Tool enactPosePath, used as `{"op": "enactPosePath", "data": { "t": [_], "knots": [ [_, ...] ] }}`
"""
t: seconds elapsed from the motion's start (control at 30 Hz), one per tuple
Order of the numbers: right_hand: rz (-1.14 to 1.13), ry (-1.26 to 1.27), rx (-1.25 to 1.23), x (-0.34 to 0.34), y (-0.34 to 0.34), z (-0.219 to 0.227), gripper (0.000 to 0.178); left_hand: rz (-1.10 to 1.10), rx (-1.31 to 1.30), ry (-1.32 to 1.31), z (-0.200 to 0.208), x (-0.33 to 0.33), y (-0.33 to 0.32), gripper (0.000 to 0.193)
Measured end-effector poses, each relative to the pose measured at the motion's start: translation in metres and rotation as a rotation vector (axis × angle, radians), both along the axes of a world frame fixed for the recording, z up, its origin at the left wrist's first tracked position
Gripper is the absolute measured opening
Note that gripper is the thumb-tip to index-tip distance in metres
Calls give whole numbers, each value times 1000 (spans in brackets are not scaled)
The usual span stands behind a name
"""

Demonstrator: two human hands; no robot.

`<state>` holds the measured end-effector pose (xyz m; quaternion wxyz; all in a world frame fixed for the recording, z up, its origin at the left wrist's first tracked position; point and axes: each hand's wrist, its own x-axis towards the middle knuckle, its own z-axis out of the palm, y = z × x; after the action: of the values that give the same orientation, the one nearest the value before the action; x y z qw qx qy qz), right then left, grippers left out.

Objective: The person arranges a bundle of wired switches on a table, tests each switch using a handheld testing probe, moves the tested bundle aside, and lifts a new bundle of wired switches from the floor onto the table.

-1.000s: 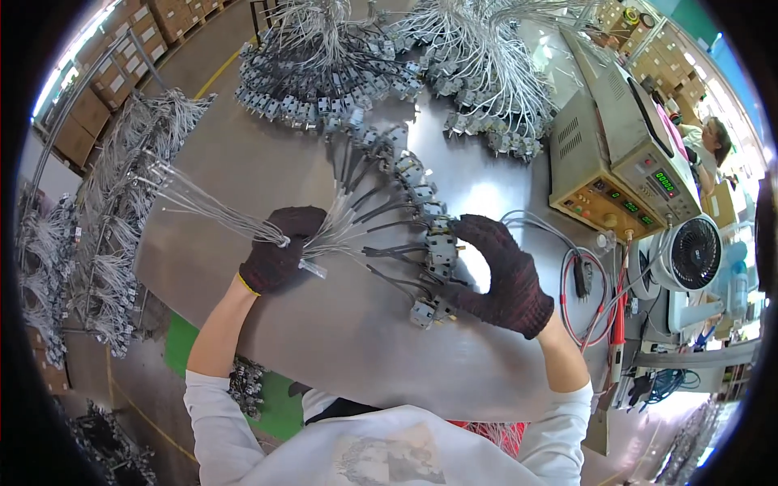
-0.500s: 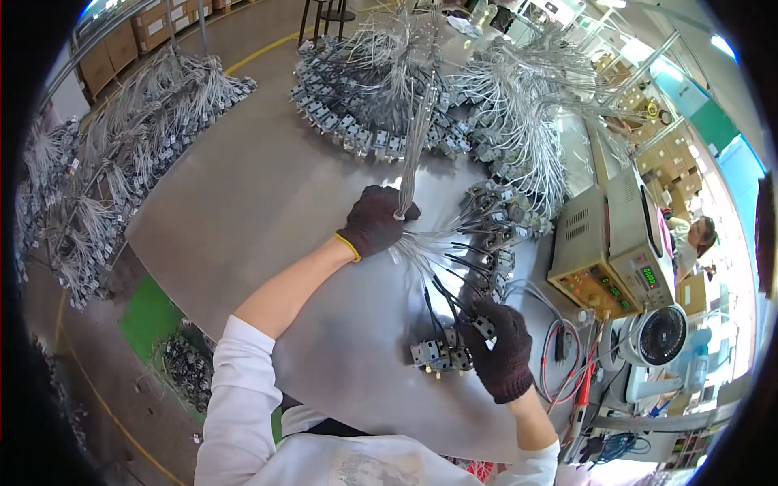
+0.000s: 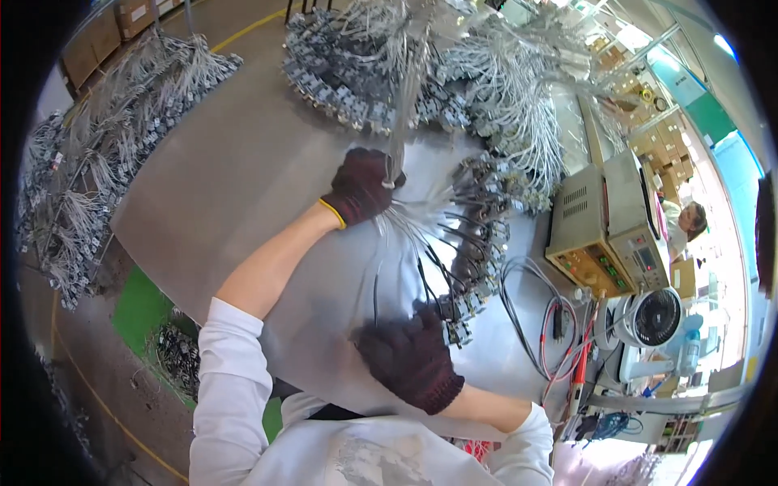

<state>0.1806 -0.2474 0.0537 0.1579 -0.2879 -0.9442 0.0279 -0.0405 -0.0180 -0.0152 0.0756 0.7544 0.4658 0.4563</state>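
My left hand (image 3: 363, 185), in a dark knitted glove with a yellow cuff edge, is closed round a bundle of thin grey-white wires (image 3: 403, 121) where it is tied. Below it the wires (image 3: 413, 217) fan out into black leads ending in small grey metal connectors (image 3: 466, 306), lined up in a curve on the metal tabletop (image 3: 243, 186). My right hand (image 3: 412, 360), gloved alike, is closed over the near end of this row. One black lead runs under its fingers, and a bit of grey connector shows at the fingertips; the rest is hidden and blurred.
Large heaps of wired connectors (image 3: 340, 97) cover the far tabletop. More harnesses (image 3: 121, 154) hang in piles at the left. At right stand a bench instrument (image 3: 596, 231), red and black test cables (image 3: 559, 324) and a small fan (image 3: 652, 317). A person (image 3: 685, 223) is beyond.
My right hand has moved left and nearer to me along the connector row, bringing one lead with it. My left hand still holds the bundle. The view has shifted slightly.
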Motion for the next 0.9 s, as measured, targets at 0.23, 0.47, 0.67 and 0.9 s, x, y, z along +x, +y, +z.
{"op": "enactPosePath", "data": {
  "t": [0.23, 0.47, 0.67, 0.9],
  "knots": [
    [-114, 277, -186, 50, 39, 56, 51, 71, -116, 80, -22, 16, 8, 14],
    [-507, 291, -34, 157, 121, 33, 59, -8, -107, -141, -25, 34, 21, 11],
    [-688, 499, -447, 223, 194, 11, 91, -102, -223, -190, 1, 60, 24, 24],
    [-495, 521, -281, 238, 238, 56, 98, -94, -143, -111, 27, 86, 29, 22]
  ]
}}
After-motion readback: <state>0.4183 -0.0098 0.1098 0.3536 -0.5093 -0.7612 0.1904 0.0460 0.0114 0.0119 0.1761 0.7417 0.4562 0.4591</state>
